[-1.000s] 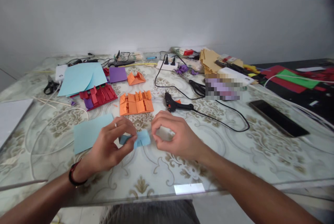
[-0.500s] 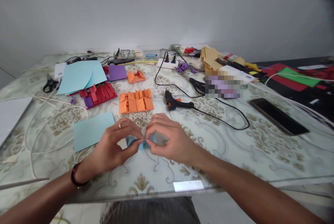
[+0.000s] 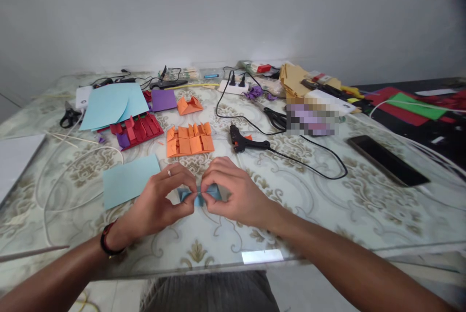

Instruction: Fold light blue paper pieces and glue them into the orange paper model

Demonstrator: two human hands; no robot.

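A small folded piece of blue paper [image 3: 198,200] is pinched between both hands, low over the table [image 3: 196,249]. My left hand [image 3: 163,195] grips its left part between thumb and fingers. From the other side, my right hand [image 3: 233,193] pinches it close to the left fingertips, and the fingers hide much of the folds. Beside my left hand lies a flat light-blue sheet [image 3: 127,181]. Just beyond the hands sits a folded orange paper piece [image 3: 190,140], with a smaller orange one [image 3: 190,105] behind it.
A black glue gun [image 3: 245,141] lies beyond my right hand, its cord curling right. A phone [image 3: 388,160] rests at the right. Red folded papers [image 3: 138,131], large blue sheets [image 3: 114,103], a purple sheet [image 3: 163,100] and scissors [image 3: 70,115] lie back left. A power strip [image 3: 233,89] stands behind.
My right hand has moved left from beside the blue paper and closed on it. My left hand has shifted slightly right with the paper.
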